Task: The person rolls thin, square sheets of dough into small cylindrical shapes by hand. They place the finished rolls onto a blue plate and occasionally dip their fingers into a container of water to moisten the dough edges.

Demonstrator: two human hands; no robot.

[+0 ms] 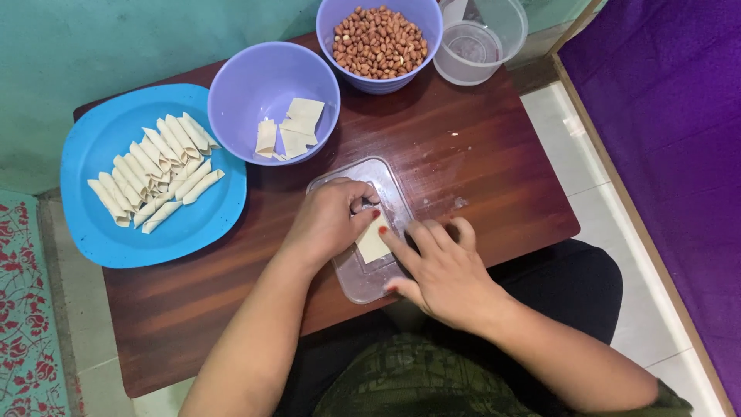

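A small pale dough wrapper (373,241) lies on a clear plastic lid (349,278) at the table's front edge. My left hand (328,220) curls over the wrapper's top edge, fingers pinching it. My right hand (444,266) rests beside it, fingertips pressing on the wrapper's right side. A blue plate (100,224) to the left holds several rolled pastry sticks (154,170). A purple bowl (239,85) behind the lid holds a few flat wrapper pieces (292,127).
A second purple bowl (343,11) full of peanuts (378,42) stands at the back, with a clear plastic tub (505,35) to its right. The small brown wooden table (478,162) stands against a teal wall; white floor tiles and a purple cloth lie to the right.
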